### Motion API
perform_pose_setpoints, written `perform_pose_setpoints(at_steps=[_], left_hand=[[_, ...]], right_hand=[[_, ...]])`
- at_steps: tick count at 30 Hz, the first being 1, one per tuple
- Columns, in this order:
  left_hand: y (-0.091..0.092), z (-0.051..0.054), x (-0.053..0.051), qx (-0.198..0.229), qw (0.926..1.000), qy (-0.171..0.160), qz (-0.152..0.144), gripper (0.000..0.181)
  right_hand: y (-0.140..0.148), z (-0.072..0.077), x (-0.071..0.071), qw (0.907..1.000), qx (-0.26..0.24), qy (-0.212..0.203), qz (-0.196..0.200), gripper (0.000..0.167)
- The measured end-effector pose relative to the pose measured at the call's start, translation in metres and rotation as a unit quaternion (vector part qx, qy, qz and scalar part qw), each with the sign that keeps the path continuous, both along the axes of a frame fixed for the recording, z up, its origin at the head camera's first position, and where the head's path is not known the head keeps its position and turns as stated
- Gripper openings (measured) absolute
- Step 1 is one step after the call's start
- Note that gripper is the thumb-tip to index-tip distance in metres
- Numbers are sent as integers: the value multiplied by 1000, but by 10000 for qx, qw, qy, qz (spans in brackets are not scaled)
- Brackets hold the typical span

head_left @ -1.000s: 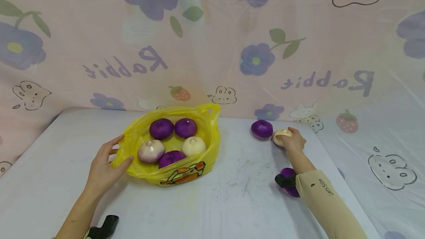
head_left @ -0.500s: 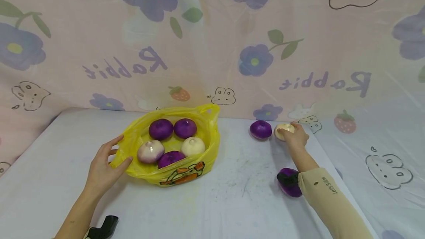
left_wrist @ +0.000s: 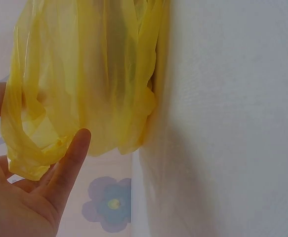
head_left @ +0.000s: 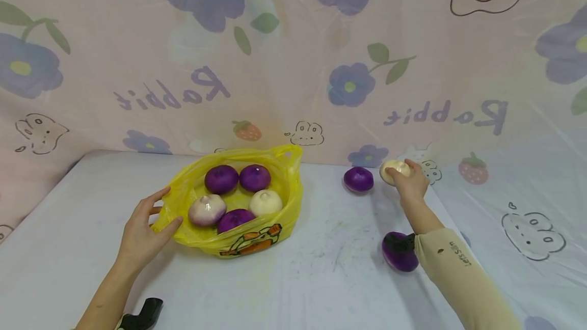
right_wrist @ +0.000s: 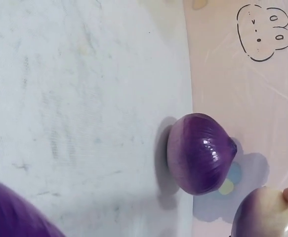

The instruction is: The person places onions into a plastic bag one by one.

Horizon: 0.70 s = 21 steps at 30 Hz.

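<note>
My left hand [head_left: 141,228] holds the left edge of a yellow plastic bag [head_left: 293,187], thumb in front and fingers behind; in the left wrist view the thumb lies against the thin yellow plastic [left_wrist: 99,74]. Inside the open-mouthed bag sit several onions, purple ones [head_left: 222,179] and paler ones [head_left: 207,210]. At the right, my right hand [head_left: 412,185] grips a pale onion [head_left: 392,171] with a purple underside, held above the table. Only a fingertip and part of that onion [right_wrist: 262,212] show in the right wrist view.
One purple onion [head_left: 358,180] lies left of the right hand, near the table's back edge. Another purple onion [head_left: 400,253] lies under the right wrist, partly hidden by the black wrist camera. A printed cloth [head_left: 284,65] hangs behind the white table [head_left: 321,269].
The right hand has raised the pale onion up off the table, slightly away toward the back. The left hand and the bag have stayed in place.
</note>
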<state>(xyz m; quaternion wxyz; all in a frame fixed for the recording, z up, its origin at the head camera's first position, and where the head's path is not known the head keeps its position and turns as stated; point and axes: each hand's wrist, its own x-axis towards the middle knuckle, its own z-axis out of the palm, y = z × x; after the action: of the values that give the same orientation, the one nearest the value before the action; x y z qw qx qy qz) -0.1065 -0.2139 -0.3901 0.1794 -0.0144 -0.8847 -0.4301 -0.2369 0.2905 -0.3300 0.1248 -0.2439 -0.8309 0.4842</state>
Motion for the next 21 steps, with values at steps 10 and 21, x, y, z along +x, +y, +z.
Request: perform_pose_setpoints(at_steps=[10, 21], left_hand=[[-1, -1, 0, -1, 10000, -27, -17, 68], [-1, -1, 1, 27, 10000, -20, -23, 67]], right_hand=[[-1, 6, 0, 9999, -131, 57, 35, 71], [-15, 12, 4, 9979, -432, 241, 420, 72]])
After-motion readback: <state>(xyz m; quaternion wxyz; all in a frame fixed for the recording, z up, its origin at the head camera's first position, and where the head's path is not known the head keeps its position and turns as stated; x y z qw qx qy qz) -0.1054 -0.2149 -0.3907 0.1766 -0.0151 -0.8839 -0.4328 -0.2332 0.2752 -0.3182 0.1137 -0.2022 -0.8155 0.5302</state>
